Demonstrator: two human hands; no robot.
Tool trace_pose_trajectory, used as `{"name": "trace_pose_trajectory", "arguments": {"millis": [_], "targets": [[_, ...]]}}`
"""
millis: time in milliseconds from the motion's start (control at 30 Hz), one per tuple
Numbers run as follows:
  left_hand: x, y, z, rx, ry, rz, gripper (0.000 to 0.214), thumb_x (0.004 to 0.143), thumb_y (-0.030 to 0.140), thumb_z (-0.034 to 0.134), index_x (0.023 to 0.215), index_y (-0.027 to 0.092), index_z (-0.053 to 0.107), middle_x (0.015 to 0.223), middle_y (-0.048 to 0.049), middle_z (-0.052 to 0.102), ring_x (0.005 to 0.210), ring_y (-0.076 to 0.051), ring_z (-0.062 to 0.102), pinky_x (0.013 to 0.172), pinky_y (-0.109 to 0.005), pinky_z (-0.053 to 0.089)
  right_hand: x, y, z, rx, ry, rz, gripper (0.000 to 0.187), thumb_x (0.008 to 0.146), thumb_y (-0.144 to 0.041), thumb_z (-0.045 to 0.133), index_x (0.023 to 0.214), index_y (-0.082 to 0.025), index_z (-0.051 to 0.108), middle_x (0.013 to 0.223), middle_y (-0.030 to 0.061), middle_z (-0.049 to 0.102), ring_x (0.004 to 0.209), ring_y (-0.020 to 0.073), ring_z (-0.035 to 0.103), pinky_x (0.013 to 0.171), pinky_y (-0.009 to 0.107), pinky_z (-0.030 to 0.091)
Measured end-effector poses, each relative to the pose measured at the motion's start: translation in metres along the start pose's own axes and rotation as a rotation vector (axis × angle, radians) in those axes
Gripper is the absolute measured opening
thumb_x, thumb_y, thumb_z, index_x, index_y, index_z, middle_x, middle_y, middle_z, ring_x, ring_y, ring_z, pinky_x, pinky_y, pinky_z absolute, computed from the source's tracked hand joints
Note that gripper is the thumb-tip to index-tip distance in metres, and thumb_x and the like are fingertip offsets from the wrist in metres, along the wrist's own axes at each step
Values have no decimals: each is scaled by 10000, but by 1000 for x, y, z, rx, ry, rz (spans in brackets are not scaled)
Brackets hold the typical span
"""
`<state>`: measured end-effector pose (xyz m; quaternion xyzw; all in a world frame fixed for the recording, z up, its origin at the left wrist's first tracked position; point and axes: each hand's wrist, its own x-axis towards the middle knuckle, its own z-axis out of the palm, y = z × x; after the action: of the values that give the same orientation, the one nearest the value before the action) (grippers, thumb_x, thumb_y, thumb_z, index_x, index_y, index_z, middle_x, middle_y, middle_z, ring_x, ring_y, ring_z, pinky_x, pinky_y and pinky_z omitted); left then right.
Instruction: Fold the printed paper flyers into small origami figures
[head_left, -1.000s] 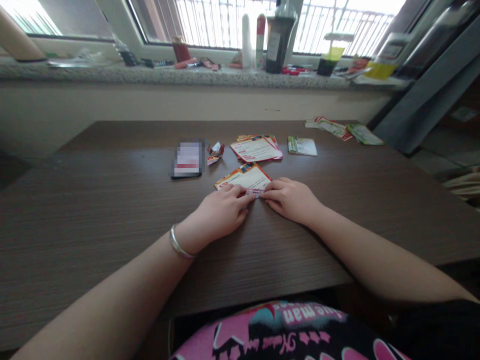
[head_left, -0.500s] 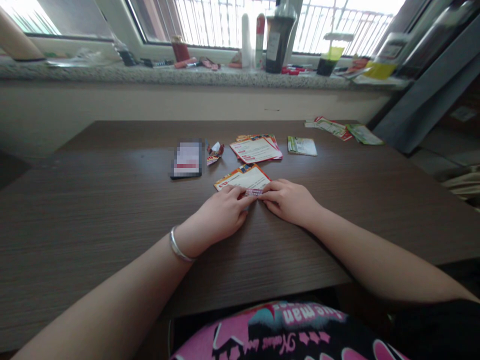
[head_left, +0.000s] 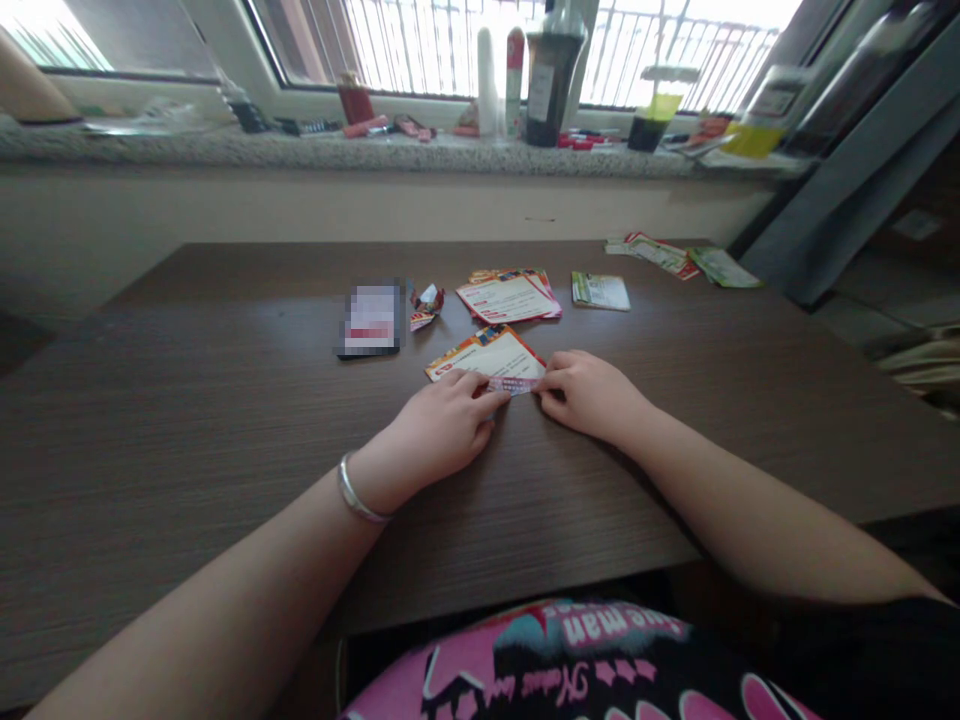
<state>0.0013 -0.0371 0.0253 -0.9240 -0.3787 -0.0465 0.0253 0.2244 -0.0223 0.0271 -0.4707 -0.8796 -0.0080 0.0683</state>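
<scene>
Where the paper folds: because my right hand has just slid outward toward three o'clock, more of the purplish strip along the near edge of the printed card now shows between my fingertips.
Left hand: at seven o'clock of the card, it stays put, its grip drawn nearly closed and pressing the strip's left end; how the thumb bears on the paper I cannot tell.
Far side of the fold: at four o'clock my other grip is bunched shut on the strip's right end.
Meaning for the work: I judge the left side to be the anchor while the right flattens the fold; the underside is hidden.
Card's place: flat on the tabletop, just short of a pile of similar cards at twelve o'clock; whether they touch I cannot tell.
Around it: a pixelated device at ten, a crumpled wrapper at eleven, a small greenish stack at two.
</scene>
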Motion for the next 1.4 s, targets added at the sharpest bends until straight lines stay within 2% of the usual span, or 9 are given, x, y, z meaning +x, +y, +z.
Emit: {"name": "trace_pose_trajectory", "arguments": {"millis": [133, 367, 767, 933, 1033, 1133, 1233, 1400], "targets": [[-1, -1, 2, 2, -7, -2, 382, 928, 270, 432, 1287, 223, 554, 1234, -112, 568, 1148, -272, 526, 981, -436, 466, 0, 4, -3, 1, -18, 44, 283, 867, -272, 493, 912, -202, 763, 904, 65, 673, 863, 178, 612, 807, 282, 450], [-2, 0, 1, 2, -5, -7, 388, 937, 289, 426, 1300, 229, 547, 1238, -111, 569, 1144, -266, 533, 978, -430, 469, -4, 12, -14, -42, -111, 164, 270, 852, -346, 505, 942, -305, 756, 983, 10, 701, 857, 178, 633, 644, 265, 431], [-3, 0, 2, 3, -6, -5, 385, 936, 293, 435, 1299, 234, 548, 1249, -104, 564, 1160, -259, 521, 992, -423, 455, -6, 28, -19, -107, -171, 248, 245, 811, -345, 528, 877, -315, 762, 958, -1, 722, 799, 185, 634, 568, 263, 386], [-4, -1, 2, -4, 0, -11, 383, 937, 282, 423, 1294, 226, 551, 1259, -110, 557, 1163, -263, 518, 996, -435, 454, -6, 24, -17, -140, -104, 238, 275, 853, -335, 483, 896, -269, 747, 970, 26, 717, 812, 194, 637, 590, 275, 401], [-6, -2, 2, -7, 26, -6, 372, 933, 277, 429, 1275, 227, 566, 1243, -109, 564, 1162, -261, 518, 1003, -439, 451, -5, 16, -15, -106, 1, 220, 297, 896, -317, 449, 932, -243, 734, 1002, 40, 708, 847, 191, 637, 657, 284, 435], [-7, -5, 5, -19, 52, 9, 374, 932, 283, 440, 1284, 232, 559, 1242, -109, 563, 1169, -259, 514, 1007, -440, 451, -5, 7, -10, -26, 73, 78, 296, 914, -279, 450, 1021, -225, 721, 1078, 47, 696, 979, 194, 612, 819, 294, 450], [-6, -7, 8, -20, 62, 29, 381, 941, 301, 436, 1298, 227, 548, 1271, -112, 548, 1197, -265, 498, 1018, -441, 445, -5, 0, -3, 15, 32, -64, 318, 932, -271, 437, 1106, -219, 699, 1106, 53, 690, 1005, 196, 593, 883, 310, 443], [-3, -9, 11, -2, 67, 61, 419, 954, 308, 419, 1357, 229, 499, 1300, -117, 533, 1239, -272, 471, 1047, -447, 420, -4, -7, 2, -15, -2, -100, 327, 940, -278, 435, 1156, -271, 681, 1123, 46, 674, 1027, 210, 567, 874, 326, 444]]}}
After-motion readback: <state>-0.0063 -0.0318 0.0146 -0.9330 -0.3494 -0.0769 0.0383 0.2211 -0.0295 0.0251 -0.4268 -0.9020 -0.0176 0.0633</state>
